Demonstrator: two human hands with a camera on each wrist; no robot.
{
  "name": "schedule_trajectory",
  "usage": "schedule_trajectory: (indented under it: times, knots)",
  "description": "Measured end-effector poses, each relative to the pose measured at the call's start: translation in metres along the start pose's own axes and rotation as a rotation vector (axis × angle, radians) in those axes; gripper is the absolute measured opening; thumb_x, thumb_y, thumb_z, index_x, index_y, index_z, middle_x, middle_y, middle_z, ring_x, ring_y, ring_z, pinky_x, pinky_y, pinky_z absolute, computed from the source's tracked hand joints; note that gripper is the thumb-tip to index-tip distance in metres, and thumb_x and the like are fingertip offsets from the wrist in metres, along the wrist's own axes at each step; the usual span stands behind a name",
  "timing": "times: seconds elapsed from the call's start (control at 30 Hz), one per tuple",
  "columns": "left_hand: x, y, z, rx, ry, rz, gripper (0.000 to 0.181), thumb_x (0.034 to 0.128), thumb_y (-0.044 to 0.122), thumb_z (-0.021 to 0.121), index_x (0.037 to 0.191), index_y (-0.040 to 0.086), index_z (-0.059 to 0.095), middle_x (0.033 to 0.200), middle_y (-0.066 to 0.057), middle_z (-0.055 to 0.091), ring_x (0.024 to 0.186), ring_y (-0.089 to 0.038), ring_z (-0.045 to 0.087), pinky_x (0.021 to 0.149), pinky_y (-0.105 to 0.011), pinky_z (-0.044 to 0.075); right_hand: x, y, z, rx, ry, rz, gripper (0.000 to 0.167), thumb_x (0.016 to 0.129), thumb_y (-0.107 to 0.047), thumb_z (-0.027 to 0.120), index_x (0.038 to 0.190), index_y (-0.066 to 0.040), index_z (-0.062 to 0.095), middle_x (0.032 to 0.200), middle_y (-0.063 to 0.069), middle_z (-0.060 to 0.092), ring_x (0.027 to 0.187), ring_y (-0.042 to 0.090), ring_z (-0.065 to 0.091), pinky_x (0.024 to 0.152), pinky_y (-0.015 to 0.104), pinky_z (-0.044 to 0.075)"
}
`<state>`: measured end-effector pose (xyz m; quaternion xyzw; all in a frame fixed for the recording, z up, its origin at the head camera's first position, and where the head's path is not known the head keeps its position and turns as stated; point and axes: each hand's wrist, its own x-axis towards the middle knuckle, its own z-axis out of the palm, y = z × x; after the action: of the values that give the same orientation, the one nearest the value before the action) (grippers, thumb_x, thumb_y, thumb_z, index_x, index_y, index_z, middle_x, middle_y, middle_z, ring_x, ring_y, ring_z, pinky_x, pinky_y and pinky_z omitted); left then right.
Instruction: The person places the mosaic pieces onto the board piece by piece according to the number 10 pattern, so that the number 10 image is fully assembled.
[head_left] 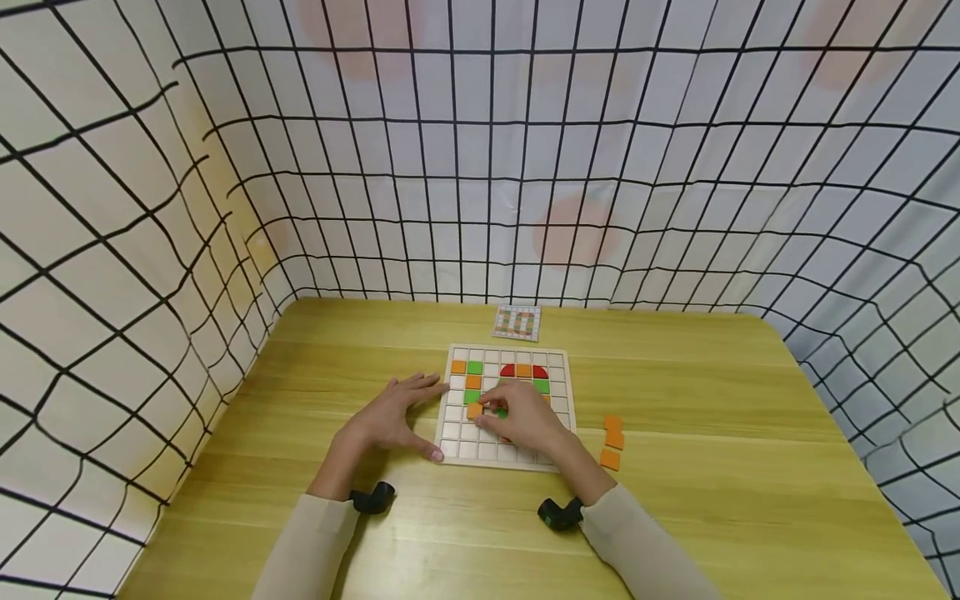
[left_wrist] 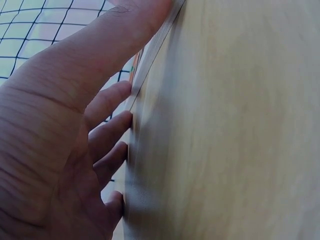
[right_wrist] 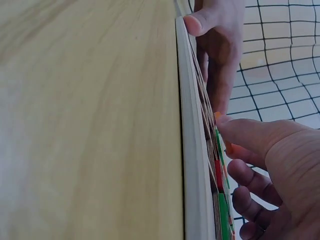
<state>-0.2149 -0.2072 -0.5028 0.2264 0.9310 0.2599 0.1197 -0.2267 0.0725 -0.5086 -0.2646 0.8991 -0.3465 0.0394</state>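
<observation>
A white gridded board (head_left: 467, 451) lies on the table, bearing orange and green square tiles and red rounded pieces. Between thumb and fingers my right hand (head_left: 527, 417) pinches an orange square tile (head_left: 474, 411) over the board's left part, just below a green tile (head_left: 472, 397). Part of the board is hidden beneath that hand. In the right wrist view, the orange tile's edge (right_wrist: 217, 116) shows at the thumb tip. Spread along the board's left side, my left hand (head_left: 390, 414) touches the edge with its thumb near the front corner; its fingers rest on the table.
Several loose orange tiles (head_left: 611, 459) lie on the wooden table (head_left: 712, 467) right of the board. A small pattern card (head_left: 517, 322) sits behind it. Black wire mesh (head_left: 491, 179) walls the table at the back and sides.
</observation>
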Motion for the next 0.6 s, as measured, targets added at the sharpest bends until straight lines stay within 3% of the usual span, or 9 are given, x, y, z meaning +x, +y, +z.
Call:
schedule_trajectory:
  times: [0.6]
  knots:
    - [-0.0002, 0.0032, -0.0006, 0.002, 0.002, -0.008, 0.113, 0.062, 0.066, 0.091, 0.158, 0.027, 0.045, 0.17, -0.003, 0.03, 0.16, -0.033, 0.018, 0.129, -0.064, 0.004, 0.0019, -0.0011, 0.0078, -0.049, -0.004, 0.007, 0.03, 0.09, -0.039, 0.08, 0.114, -0.021, 0.08, 0.085, -0.011, 0.061, 0.081, 0.01, 0.053, 0.072, 0.026, 0.046]
